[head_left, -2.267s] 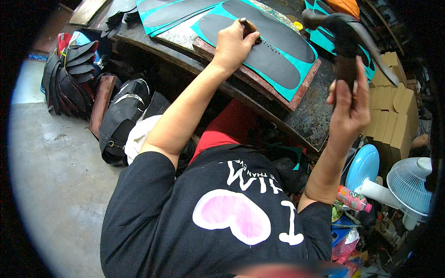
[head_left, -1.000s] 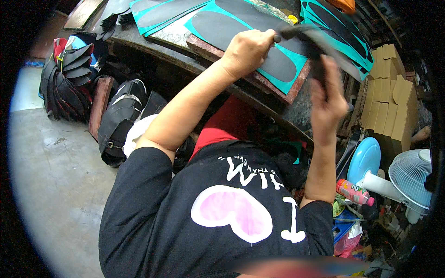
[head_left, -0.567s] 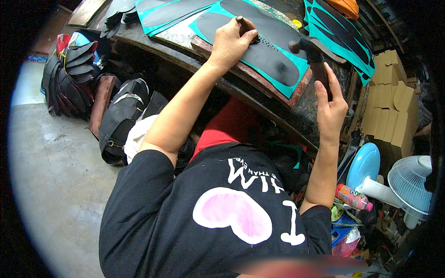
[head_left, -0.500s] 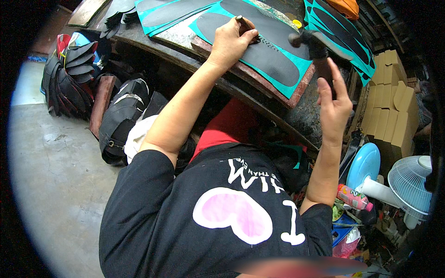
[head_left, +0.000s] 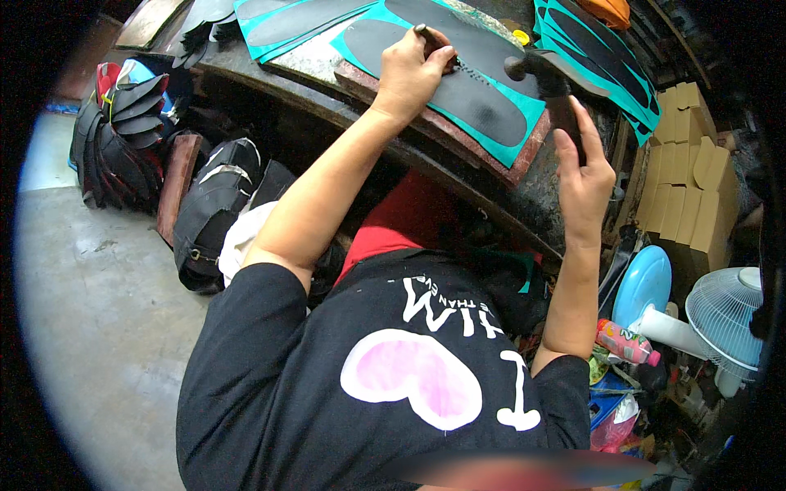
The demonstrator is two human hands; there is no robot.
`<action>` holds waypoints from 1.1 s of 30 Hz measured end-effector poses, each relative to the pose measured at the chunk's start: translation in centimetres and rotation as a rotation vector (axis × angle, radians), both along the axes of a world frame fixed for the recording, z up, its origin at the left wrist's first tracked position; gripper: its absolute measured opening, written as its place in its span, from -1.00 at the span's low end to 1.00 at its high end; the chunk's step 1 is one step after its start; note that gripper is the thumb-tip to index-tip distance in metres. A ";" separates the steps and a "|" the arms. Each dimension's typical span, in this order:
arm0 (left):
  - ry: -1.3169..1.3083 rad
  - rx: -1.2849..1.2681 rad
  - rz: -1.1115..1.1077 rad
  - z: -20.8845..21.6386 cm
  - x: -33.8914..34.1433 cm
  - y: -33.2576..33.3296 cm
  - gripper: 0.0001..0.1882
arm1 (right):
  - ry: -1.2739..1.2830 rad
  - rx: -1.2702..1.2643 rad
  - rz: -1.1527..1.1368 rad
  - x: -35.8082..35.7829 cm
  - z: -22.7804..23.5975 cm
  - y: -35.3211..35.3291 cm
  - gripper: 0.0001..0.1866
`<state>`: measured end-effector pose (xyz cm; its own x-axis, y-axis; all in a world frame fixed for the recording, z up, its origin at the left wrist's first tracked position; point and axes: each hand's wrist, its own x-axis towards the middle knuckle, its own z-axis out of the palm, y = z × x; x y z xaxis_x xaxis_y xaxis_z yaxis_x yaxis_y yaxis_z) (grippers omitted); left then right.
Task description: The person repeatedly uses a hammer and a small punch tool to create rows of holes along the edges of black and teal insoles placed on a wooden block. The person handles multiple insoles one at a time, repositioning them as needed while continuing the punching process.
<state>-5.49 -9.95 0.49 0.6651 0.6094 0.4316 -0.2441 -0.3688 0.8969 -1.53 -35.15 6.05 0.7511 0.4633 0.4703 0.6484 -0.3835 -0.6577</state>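
Note:
My left hand (head_left: pixel 409 78) is closed around a slim dark hand punch (head_left: pixel 422 31), its lower end against a teal sheet with black sole shapes (head_left: pixel 487 110). A row of small holes or dots runs across the black shape beside the punch. Further right, my right hand (head_left: pixel 586 184) grips the dark handle of a hammer (head_left: pixel 559 110), whose rounded head is raised above the sheet's right end. A reddish-brown slab (head_left: pixel 524 166) lies under the sheet. The punch's tip is hidden by my fingers.
More teal sheets with black shapes (head_left: pixel 594 61) lie at the far right, others (head_left: pixel 303 24) at the far left. Cardboard boxes (head_left: pixel 684 188), a blue-and-white fan (head_left: pixel 725 315) and a pink bottle (head_left: pixel 626 342) stand right. Bundled black pieces (head_left: pixel 123 155) and a black bag (head_left: pixel 217 217) are left.
The hammer in my right hand has shifted slightly left and looks sharper than before. My left hand keeps the punch at nearly the same spot.

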 end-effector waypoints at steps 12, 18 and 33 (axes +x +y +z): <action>0.058 0.899 0.001 0.4 -0.3 -1.3 -0.87 | -0.269 0.050 0.105 -1.8 1.4 1.2 -0.51; -0.100 -0.050 0.067 -0.1 -0.2 -0.6 -0.87 | 0.076 -0.017 -0.043 -0.4 -1.7 -1.8 -0.55; -0.002 0.722 0.065 0.4 -0.3 -2.0 -0.84 | -0.231 0.379 0.124 -2.5 2.8 -0.2 -0.53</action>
<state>-5.77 -11.92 0.88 0.6359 0.2103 0.7426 -0.2029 -0.8828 0.4237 -4.04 -35.37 8.83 0.5565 0.3058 0.7725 0.8202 -0.0540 -0.5695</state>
